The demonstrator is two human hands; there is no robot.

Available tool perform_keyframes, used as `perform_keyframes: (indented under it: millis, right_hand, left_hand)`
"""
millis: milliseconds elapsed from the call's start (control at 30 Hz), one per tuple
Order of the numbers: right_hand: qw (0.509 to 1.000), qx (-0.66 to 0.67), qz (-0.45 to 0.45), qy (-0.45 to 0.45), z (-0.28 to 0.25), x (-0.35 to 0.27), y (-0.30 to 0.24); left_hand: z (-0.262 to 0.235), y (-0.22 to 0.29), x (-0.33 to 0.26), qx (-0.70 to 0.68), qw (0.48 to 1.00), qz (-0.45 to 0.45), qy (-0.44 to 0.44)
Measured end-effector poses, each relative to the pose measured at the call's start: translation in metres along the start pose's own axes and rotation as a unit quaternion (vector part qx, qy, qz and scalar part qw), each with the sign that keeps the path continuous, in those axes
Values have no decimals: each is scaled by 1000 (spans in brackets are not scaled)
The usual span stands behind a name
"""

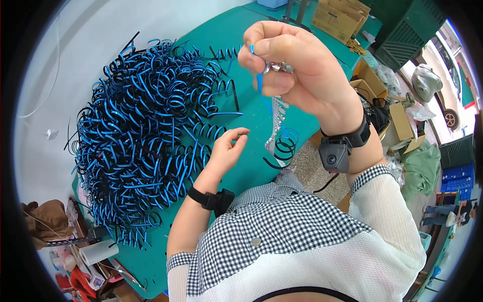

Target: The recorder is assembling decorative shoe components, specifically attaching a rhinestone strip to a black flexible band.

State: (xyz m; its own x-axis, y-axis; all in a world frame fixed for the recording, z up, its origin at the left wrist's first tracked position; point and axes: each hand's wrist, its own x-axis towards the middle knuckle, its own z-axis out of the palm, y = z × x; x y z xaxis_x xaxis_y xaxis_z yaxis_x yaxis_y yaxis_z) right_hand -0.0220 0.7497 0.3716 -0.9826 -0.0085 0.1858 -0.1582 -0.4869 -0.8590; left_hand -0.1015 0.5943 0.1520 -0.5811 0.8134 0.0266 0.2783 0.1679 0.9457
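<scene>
Raised at the upper middle, my right hand point(289, 63) is closed, thumb and forefinger pinching the blue end of a coiled blue-and-black strip point(286, 147). Its loose coil hangs down near the table's edge. Shiny silver pieces show between the curled fingers. Below them hangs a silver toothed strip point(276, 121); whether the fingers grip it too, I cannot tell. My left hand point(229, 149) hovers over the table with fingers loosely bent and apart, holding nothing visible. Just left of it lies a big tangled pile of blue-and-black coiled strips point(138, 141).
The pile covers much of the green table point(216, 27). A cardboard box point(336, 19) stands at the far right end. Beyond the right edge are open cartons point(401, 122) and a green bag point(422, 171). A white roll point(99, 251) lies at lower left. Another person point(448, 214) is far right.
</scene>
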Motion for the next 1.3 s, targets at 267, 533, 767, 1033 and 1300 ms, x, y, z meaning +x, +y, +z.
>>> perform_keyframes:
  millis: [267,533,767,1033,1300]
  right_hand:
    - [999,-9,-11,-42,16,6,7]
    - [996,-27,-11,-80,24,6,12]
    - [995,-35,33,-89,40,4,20]
    - [994,-93,57,-20,21,-23,15]
    - [980,-138,-19,141,-37,-66,0]
  left_hand:
    - [0,16,-15,69,990,109,50]
    - [-73,22,0,-304,914,-31,-267]
    - [-40,-42,13,57,970,-129,-196]
    - [-26,-67,-17,370,894,-151,-201]
    - [-66,-71,-22,56,976,-210,-17]
